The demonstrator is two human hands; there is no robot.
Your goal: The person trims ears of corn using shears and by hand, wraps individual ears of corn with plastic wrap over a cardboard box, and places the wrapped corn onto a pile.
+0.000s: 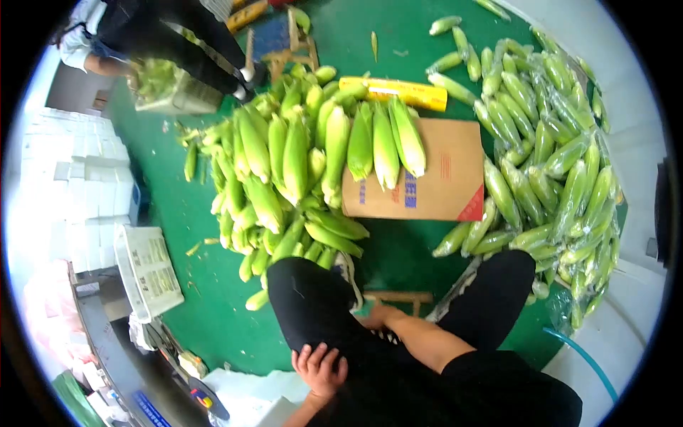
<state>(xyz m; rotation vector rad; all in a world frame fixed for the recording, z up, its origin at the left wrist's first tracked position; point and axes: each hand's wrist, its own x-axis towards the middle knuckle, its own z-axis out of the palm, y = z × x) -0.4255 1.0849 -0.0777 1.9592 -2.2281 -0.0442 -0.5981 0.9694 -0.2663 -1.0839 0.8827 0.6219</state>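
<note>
My left hand [320, 370] rests on my left thigh with its fingers spread, holding nothing. My right hand [378, 315] reaches down between my knees, beside a low wooden stool [402, 295]; its fingers are partly hidden, and what they touch is unclear. Ahead of my knees lies a cardboard box [448, 160] with several green corn cobs [385, 146] in their husks along its far left side. More unwrapped corn [267, 203] is heaped left of the box. On the right spreads a large pile of corn wrapped in clear film [544, 185].
A long yellow box [405, 92] lies behind the cardboard. At the far left another person [171, 32] bends over a crate [178, 99]. White foam boxes [92, 185] and a white basket [147, 274] stand left. A blue hose [587, 359] runs along the right.
</note>
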